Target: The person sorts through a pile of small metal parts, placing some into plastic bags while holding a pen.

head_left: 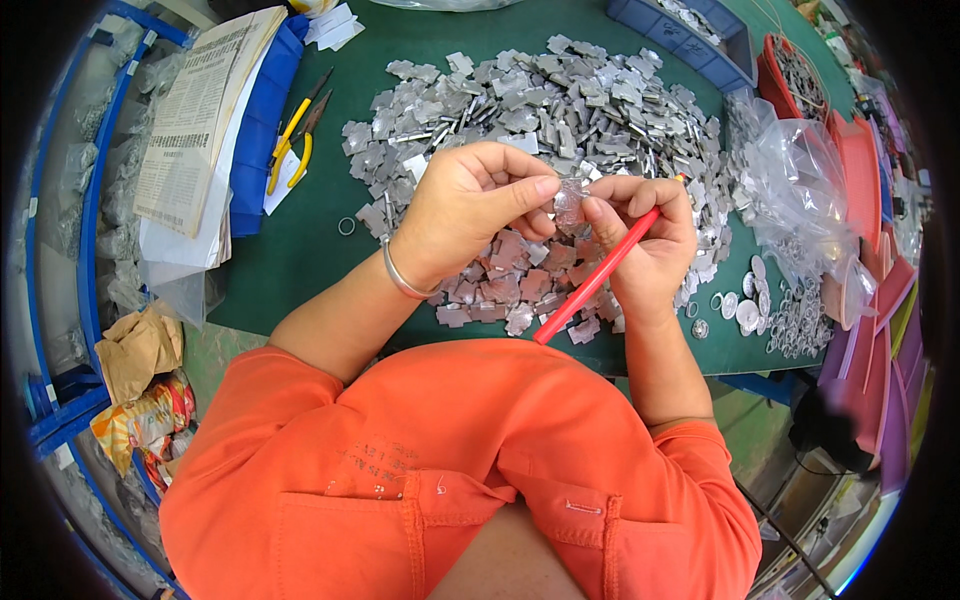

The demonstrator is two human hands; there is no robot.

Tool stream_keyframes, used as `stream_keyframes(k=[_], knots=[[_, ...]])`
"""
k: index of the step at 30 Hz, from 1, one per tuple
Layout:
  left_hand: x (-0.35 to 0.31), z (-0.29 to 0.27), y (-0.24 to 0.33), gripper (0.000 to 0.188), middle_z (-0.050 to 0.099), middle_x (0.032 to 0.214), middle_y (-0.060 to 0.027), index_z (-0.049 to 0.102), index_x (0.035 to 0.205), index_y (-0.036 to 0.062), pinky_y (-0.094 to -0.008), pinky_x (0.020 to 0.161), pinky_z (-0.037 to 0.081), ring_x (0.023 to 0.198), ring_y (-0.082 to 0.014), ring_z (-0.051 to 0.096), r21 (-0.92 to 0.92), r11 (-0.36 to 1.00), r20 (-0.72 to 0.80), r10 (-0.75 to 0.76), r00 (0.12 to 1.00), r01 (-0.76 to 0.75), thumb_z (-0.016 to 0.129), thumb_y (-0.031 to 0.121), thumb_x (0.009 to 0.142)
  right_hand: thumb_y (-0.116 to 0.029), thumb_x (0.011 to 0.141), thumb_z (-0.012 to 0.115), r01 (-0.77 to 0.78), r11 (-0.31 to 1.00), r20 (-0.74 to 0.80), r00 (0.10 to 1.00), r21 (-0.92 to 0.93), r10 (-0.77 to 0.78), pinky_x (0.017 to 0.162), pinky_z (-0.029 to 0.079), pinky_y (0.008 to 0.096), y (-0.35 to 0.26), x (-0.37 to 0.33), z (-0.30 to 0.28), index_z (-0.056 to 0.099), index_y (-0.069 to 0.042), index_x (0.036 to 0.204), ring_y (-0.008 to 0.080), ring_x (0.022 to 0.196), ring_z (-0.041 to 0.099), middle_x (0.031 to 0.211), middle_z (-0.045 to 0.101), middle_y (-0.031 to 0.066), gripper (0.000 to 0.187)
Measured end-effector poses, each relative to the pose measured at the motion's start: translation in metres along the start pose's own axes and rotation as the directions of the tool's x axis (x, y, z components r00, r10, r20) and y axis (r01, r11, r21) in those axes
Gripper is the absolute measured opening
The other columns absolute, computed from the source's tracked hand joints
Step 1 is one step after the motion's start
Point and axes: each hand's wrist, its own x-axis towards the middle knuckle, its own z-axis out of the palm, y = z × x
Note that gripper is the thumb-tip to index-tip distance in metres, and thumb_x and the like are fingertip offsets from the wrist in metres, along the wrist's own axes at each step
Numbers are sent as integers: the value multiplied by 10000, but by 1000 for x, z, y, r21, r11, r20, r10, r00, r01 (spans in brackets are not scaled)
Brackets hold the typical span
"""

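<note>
Over a large pile of small flat metal pieces [610, 105], my two hands meet at one silvery metal piece [570, 205]. My left hand [480, 205] pinches its left side between thumb and fingers. On the other side, the fingertips of my right hand [645, 225] grip the same piece. A red pen-like stick [600, 275] also lies in my right hand, slanting down toward me; its tip is yellowish. Beneath my hands, nearer pieces of the pile take on a reddish tint.
Yellow-handled pliers [300, 165] lie at the left, beside a blue bin [265, 140] with newspaper [205, 120]. Metal rings [800, 320], round discs [748, 312] and a clear plastic bag [800, 190] are on the right. A blue-grey bin [690, 45] and red basket [775, 75] stand behind.
</note>
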Motion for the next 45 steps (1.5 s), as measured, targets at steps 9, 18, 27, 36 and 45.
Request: stream_keyframes(k=[9,18,27,36,45], knots=[[2,-3,0,189,623,734,-62,602,895,-28,-236,560,530,593,-104,604,-23,998,31,-58,998,59,627,155,855,89,754,658,286,929,92,958,-235,-272,625,488,249,9,0,-6,410,-50,779,140,730,586,882,631,165,285],[3,2,0,90,628,792,-86,574,894,-22,-251,582,537,713,-150,649,-3,999,16,49,999,-49,615,23,829,92,796,600,251,952,22,968,-175,-251,611,501,236,4,-2,-3,389,-37,795,146,760,612,955,615,187,247],[-2,5,-15,118,620,880,-108,551,898,-43,-266,694,543,784,-160,638,127,955,44,263,964,-267,621,-45,802,86,815,580,114,988,-18,993,-108,-117,638,521,242,5,-1,-2,384,-39,796,150,764,604,950,602,181,234],[10,-37,-3,105,624,808,-24,592,890,-12,-190,655,470,719,-67,577,388,808,-209,545,812,-443,644,-16,798,71,729,694,536,420,81,681,-732,-728,651,510,274,-31,45,-70,439,-37,722,203,755,624,880,647,157,277],[39,-45,4,140,597,803,-57,632,833,15,-251,616,461,688,-146,576,889,347,121,455,882,-301,700,92,739,-65,801,658,-29,205,-166,701,-978,-694,758,487,282,-64,76,-198,502,-12,739,160,807,621,881,672,110,176]])
